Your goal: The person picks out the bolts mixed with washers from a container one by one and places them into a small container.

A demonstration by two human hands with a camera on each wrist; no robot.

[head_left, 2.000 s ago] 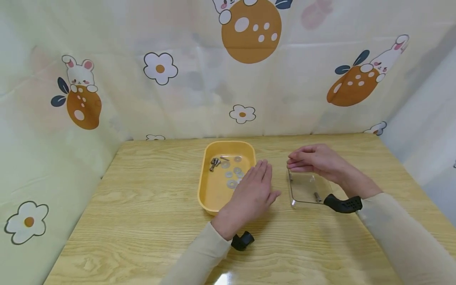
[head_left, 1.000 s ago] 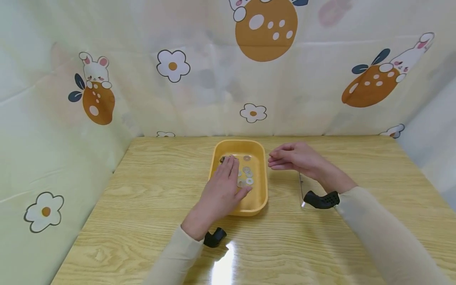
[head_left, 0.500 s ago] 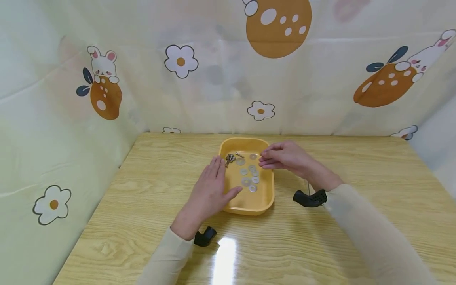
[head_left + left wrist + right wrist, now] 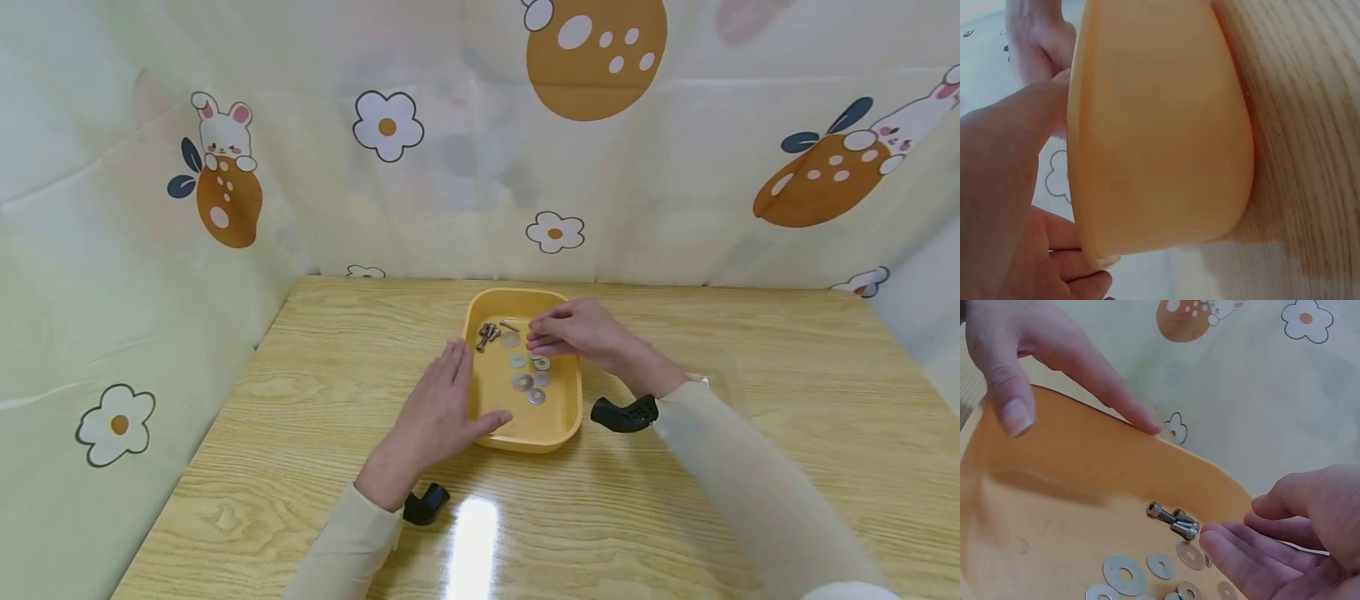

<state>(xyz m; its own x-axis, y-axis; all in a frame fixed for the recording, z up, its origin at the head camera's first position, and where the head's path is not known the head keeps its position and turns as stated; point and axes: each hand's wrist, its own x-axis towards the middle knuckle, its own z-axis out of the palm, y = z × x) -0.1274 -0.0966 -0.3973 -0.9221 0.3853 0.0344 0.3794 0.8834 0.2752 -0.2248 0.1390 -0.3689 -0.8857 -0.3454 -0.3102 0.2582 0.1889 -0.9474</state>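
My left hand (image 4: 429, 408) rests at the left rim of a yellow plastic tray (image 4: 517, 427), fingers straight and thumb over the near left corner. In the left wrist view, its fingertips touch the tray's rim. My right hand (image 4: 581, 333) hovers over the tray's far right part, fingers gently bent. Nothing shows between its thumb and fingers in the right wrist view. Several metal screws (image 4: 1183, 528) lie together near the tray's far left corner. Flat washers (image 4: 1125, 575) are scattered across the tray floor, some partly hidden below the right hand.
A clear box (image 4: 697, 379) stands right of the tray, mostly hidden behind the right forearm. Black wrist mounts (image 4: 624, 414) sit at both wrists. The wooden table (image 4: 315, 375) meets a printed curtain (image 4: 450, 192) at its back and left.
My right hand has moved left from above the clear box to over the tray. The left hand has crossed from the tray's right side to its left rim. The head view has turned slightly right.
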